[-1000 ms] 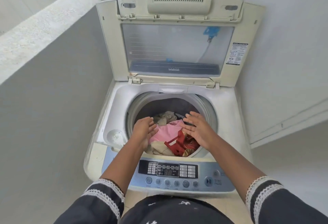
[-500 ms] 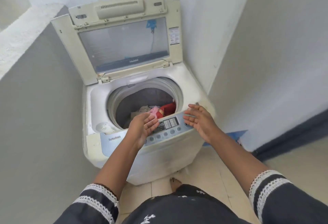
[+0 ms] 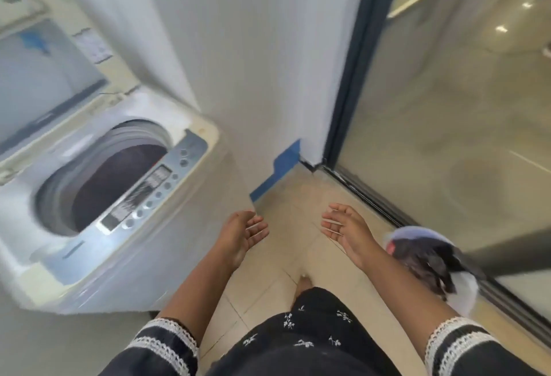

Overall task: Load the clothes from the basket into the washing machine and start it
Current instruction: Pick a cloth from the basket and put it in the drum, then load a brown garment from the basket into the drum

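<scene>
my left hand and my right hand have a wide grip, fingers relaxed, holding nothing, over the tiled floor at lower centre. the basket with dark clothes is at lower right. the washing machine stands at left, its lid up.

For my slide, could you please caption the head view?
Both hands empty, turned from the open washer toward the basket of clothes.
</scene>
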Motion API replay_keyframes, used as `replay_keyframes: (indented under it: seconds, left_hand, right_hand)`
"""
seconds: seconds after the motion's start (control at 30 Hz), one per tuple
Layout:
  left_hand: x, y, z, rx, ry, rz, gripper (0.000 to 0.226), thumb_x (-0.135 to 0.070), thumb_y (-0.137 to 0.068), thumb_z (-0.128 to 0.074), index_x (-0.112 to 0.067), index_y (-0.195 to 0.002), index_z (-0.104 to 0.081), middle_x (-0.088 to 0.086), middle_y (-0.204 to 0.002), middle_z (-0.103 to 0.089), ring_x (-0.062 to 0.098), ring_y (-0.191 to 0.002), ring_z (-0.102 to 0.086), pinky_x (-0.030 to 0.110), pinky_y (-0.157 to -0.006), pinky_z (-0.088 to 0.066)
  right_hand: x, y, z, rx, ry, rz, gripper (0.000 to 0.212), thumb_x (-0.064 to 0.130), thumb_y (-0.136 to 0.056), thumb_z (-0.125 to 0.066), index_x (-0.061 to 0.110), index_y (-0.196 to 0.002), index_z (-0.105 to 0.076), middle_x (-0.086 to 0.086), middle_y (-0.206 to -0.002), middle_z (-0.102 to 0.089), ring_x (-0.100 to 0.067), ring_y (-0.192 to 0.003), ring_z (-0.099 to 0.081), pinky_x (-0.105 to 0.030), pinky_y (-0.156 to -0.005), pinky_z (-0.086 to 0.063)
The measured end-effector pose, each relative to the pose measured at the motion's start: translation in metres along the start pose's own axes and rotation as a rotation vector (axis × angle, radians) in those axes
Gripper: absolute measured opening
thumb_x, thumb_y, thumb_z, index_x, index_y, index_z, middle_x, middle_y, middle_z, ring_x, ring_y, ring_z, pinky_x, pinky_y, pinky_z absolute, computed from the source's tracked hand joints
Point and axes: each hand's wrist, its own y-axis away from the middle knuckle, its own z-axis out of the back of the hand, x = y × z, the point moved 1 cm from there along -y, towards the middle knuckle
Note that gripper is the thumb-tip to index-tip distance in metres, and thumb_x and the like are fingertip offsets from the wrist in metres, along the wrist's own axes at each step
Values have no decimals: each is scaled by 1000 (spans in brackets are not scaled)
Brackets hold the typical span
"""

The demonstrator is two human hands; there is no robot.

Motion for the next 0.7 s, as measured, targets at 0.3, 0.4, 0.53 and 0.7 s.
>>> replay_keyframes:
  seconds: [0.3,0.4,0.53,0.7]
  left_hand:
    - [128,1,-152,200,-461,197,16,-15,-100,-55,-6,-113,-54,16,-104,-62,29,-90,-65,40,-79,-57]
    - [173,3,-197,195,-559,277,8,-13,-98,-56,-10,-105,-55,13,-96,-62,24,-79,-64,35,-72,-54]
    - [225,2,-260,229,-688,344,11,-12,-96,-60,-11,-106,-57,12,-99,-65,23,-77,-65,32,-70,-54]
    - [273,-3,-334,303,-830,369,23,-11,-96,-59,-5,-118,-56,14,-104,-66,22,-81,-64,28,-68,-53]
  right_hand:
    - [-49,49,216,-387,-223,-138,21,2,-93,-58,16,-108,-60,-13,-101,-68,-26,-88,-64,-44,-92,-49]
    - [-59,61,273,-444,-225,-211,21,5,-94,-59,15,-112,-58,-9,-98,-67,-25,-88,-63,-37,-81,-49]
    - [-66,61,352,-467,-162,-313,22,10,-93,-62,15,-114,-60,-7,-103,-69,-24,-86,-65,-34,-79,-50]
    - [-60,39,440,-547,-65,-348,23,15,-93,-64,12,-116,-60,-8,-95,-67,-21,-77,-63,-31,-71,-49]
